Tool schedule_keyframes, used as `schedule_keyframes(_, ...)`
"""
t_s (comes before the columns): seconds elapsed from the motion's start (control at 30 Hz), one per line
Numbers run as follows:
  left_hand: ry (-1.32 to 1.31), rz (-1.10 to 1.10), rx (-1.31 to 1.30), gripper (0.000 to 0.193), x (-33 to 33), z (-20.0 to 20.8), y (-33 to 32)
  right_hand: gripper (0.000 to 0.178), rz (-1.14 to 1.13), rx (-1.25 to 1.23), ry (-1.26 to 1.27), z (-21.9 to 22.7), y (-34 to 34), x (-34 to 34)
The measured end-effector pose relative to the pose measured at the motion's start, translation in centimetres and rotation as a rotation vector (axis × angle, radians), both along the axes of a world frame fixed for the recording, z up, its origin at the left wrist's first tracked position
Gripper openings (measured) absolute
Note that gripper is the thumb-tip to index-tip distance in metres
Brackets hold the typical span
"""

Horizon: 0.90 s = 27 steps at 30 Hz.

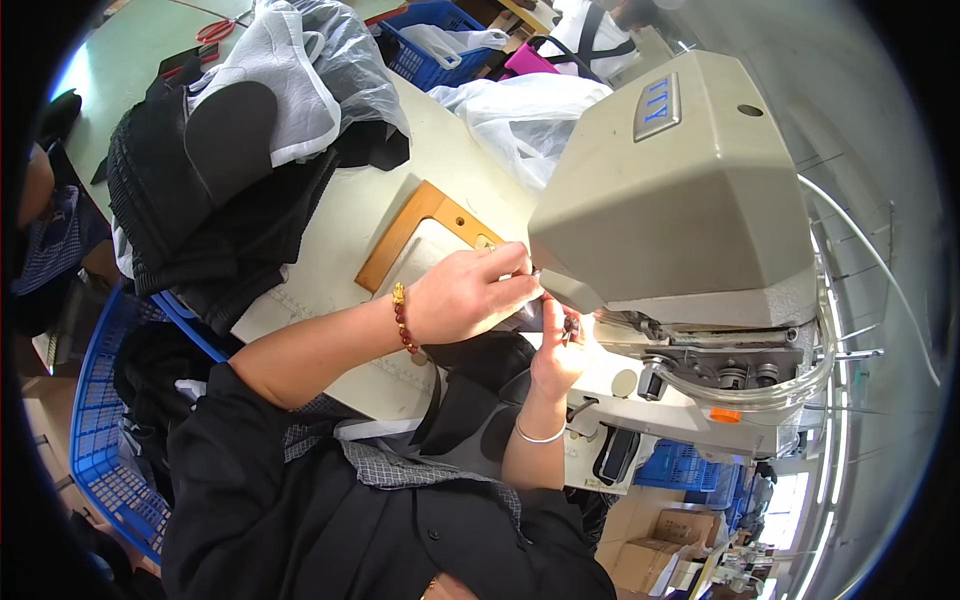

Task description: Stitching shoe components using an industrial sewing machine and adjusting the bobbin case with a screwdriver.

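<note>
**Both hands busy under sewing mach. head**

L hand (455, 300): thumb & forefinger bent in, tips v. close; can't tell if they're shut on smth. R hand (562, 362) just beside it, slightly lower, fingers curled up by the metal parts; can't tell if gripping, details too small. The sewing machine (680, 190), big & beige, stands right over the fingertips, its head tilting toward the person. Black cloth (485, 355) lies below the hands. Just past L hand, a wooden frame (400, 240) on the pale table (345, 215). Farther L: pile of black clothes (225, 225) w/ a grey-white piece (275, 85) on top. Clear plastic bag (510, 120) behind the mach. head; blue basket (95, 410) far L, dark cloth inside.
</note>
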<state>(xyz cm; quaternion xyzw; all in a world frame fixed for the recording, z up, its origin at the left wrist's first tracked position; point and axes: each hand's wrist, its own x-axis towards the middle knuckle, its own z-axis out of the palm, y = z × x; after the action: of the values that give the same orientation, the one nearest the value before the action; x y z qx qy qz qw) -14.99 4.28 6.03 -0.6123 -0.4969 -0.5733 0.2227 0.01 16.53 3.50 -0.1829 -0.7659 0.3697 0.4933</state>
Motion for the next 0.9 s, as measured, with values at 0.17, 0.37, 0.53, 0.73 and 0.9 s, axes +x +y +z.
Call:
schedule_keyframes(0.17,0.001,-0.002,-0.002,0.026,-0.03,0.0,-0.04,0.01,-0.014,0.022,-0.009,0.06,0.0,-0.09)
schedule_keyframes(0.37,0.0,-0.011,-0.002,0.027,-0.07,-0.07,0.03,0.009,0.01,-0.027,0.007,0.28,-0.2,-0.11)
schedule_keyframes(0.53,0.003,-0.014,0.003,0.028,-0.18,-0.17,0.0,0.01,0.002,-0.021,-0.008,0.19,-0.18,-0.13)
schedule_keyframes(0.73,0.001,-0.017,0.004,0.029,-0.1,-0.15,0.02,0.011,0.016,-0.027,0.065,-0.19,0.15,-0.33)
schedule_keyframes(0.9,-0.003,-0.012,0.01,0.028,-0.1,-0.14,0.03,0.01,0.023,-0.002,0.07,-0.3,0.32,-0.35)
